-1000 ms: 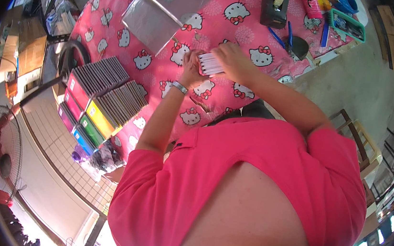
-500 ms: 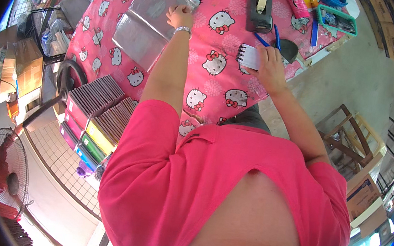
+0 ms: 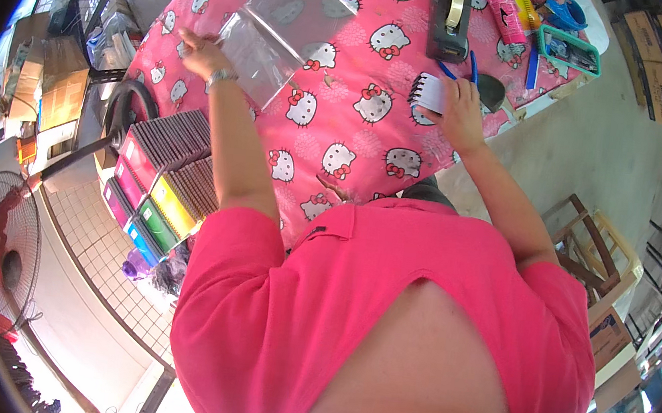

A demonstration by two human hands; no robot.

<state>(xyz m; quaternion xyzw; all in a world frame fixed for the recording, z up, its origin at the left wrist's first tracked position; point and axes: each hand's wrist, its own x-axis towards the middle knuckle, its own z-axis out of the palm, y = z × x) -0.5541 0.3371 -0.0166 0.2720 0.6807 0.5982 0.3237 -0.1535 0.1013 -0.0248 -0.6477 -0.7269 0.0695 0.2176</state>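
Note:
My right hand [image 3: 462, 111] grips a small white notepad [image 3: 430, 94] with a black spiral binding. It is held over the near right part of the pink table, close to a blue-handled tool [image 3: 473, 67]. My left hand [image 3: 204, 58] hovers at the left edge of a clear plastic cover [image 3: 302, 24] that lies opened out flat on the table. The fingers of that hand are partly stretched and apart, with nothing visible in them. A watch or bracelet [image 3: 221, 76] circles the left wrist.
A black tape dispenser [image 3: 448, 37] stands at the table's far side. Right of it are a pink packet [image 3: 503, 13], a blue tape roll [image 3: 567, 13] and a green tray [image 3: 569, 51] of small items. Spiral notebooks [image 3: 164, 141] are stacked at left, near a fan [image 3: 3, 253].
My left hand has left the plastic cover's right half and swung to its left edge, its fingers opening out. My right hand keeps the notepad almost in place. The view has shifted slightly.

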